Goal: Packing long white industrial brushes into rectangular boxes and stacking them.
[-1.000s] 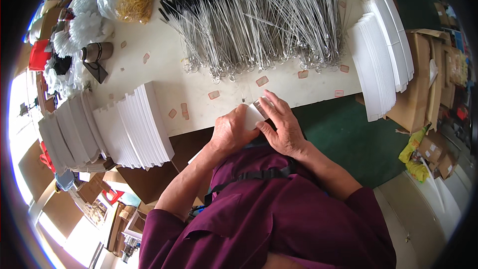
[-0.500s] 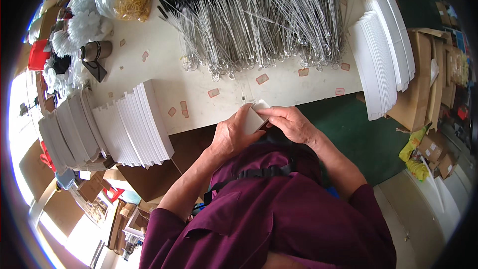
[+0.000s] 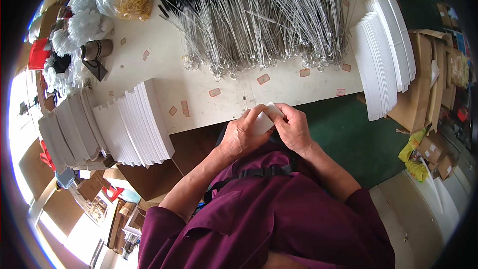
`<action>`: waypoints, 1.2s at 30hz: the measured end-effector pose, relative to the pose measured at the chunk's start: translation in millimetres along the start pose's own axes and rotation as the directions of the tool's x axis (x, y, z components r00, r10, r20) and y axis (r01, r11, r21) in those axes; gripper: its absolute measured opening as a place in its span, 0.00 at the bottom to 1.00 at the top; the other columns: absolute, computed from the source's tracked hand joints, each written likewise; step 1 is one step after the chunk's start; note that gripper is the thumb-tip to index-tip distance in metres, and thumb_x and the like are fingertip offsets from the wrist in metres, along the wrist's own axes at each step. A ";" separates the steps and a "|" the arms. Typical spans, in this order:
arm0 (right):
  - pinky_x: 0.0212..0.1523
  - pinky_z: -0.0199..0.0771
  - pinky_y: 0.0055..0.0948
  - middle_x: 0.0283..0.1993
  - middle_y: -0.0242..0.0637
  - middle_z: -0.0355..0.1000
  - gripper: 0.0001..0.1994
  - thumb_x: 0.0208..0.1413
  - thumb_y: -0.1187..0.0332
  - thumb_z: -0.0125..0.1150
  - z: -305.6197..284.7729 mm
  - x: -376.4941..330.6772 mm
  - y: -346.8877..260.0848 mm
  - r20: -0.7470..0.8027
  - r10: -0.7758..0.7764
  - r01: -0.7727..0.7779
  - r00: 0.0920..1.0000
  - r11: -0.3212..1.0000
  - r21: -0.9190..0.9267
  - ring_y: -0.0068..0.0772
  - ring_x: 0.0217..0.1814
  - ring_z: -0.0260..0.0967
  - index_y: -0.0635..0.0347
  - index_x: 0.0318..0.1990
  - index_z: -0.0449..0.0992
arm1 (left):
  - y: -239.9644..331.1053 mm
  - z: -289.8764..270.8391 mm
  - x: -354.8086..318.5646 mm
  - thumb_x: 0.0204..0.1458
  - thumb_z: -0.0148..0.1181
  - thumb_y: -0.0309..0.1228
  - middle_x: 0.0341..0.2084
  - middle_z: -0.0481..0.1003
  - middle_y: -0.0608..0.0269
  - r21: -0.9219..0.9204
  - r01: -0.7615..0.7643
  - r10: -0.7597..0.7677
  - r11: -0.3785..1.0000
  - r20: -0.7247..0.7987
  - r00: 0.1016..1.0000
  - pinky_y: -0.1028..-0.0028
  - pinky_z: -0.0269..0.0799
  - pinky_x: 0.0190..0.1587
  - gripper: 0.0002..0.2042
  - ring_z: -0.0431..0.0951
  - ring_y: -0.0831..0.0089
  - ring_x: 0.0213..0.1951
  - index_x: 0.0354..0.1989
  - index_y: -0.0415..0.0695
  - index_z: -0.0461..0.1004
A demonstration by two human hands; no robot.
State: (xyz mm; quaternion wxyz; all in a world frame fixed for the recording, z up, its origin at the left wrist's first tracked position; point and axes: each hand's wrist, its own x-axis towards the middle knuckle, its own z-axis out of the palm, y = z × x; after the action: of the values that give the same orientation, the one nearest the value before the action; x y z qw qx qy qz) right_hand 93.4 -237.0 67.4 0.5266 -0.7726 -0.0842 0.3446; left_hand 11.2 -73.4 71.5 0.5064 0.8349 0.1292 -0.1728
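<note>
Just off the table's near edge, both hands hold a small white cardboard box (image 3: 262,125). My left hand (image 3: 242,133) wraps around its left side, with the fingers reaching over the top. On the other side my right hand (image 3: 294,129) pinches the box's far end, thumb and fingers closed on it. The box's lower part is hidden by the hands. Beyond them on the table (image 3: 239,104) lies a wide pile of wire-handled cleaning brushes (image 3: 264,30), black and white bristles away from me, looped ends toward me.
Flat white cartons (image 3: 132,124) stand in a row at the table's left edge; another stack (image 3: 381,65) is at the right. Far left are a bag of yellow rubber bands (image 3: 134,0), a dark metal cup (image 3: 98,50) and a red container (image 3: 38,54). Brown cardboard boxes (image 3: 420,74) stand at right.
My right hand has shifted from extended fingers over the box to a closed pinch at its far end. My left hand has moved slightly right, its fingers now curled over the top.
</note>
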 end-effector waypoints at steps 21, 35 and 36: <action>0.43 0.82 0.39 0.42 0.55 0.80 0.14 0.67 0.66 0.57 15.1 -4.0 -1.7 -0.111 -0.261 0.239 0.959 0.954 -0.180 0.54 0.43 0.81 0.71 0.48 0.80 | -8.5 5.2 9.4 0.51 0.69 0.37 0.35 0.81 0.40 0.031 0.038 -0.036 0.999 -0.070 0.997 0.51 0.81 0.37 0.32 0.83 0.41 0.35 0.62 0.45 0.58; 0.34 0.77 0.23 0.29 0.44 0.81 0.10 0.60 0.67 0.67 17.0 1.2 6.6 -0.054 0.023 -0.018 0.998 0.995 0.099 0.17 0.31 0.76 0.68 0.41 0.83 | -11.4 9.4 6.6 0.50 0.70 0.37 0.30 0.80 0.39 0.141 0.008 0.003 0.990 -0.079 0.997 0.52 0.80 0.31 0.27 0.83 0.42 0.31 0.52 0.37 0.62; 0.34 0.77 0.23 0.30 0.41 0.82 0.10 0.60 0.68 0.67 19.6 1.3 4.4 -0.077 0.043 -0.034 0.996 0.992 0.122 0.16 0.32 0.76 0.68 0.41 0.83 | -12.4 11.4 6.3 0.50 0.70 0.36 0.30 0.80 0.39 0.154 0.012 0.002 0.988 -0.091 0.996 0.52 0.80 0.31 0.27 0.83 0.43 0.31 0.51 0.37 0.63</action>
State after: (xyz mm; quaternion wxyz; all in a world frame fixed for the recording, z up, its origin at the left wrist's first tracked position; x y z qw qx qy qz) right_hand 81.2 -223.5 59.0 0.5686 -0.7539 -0.0272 0.3280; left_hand 10.2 -77.7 54.1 0.4333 0.8783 0.1404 -0.1452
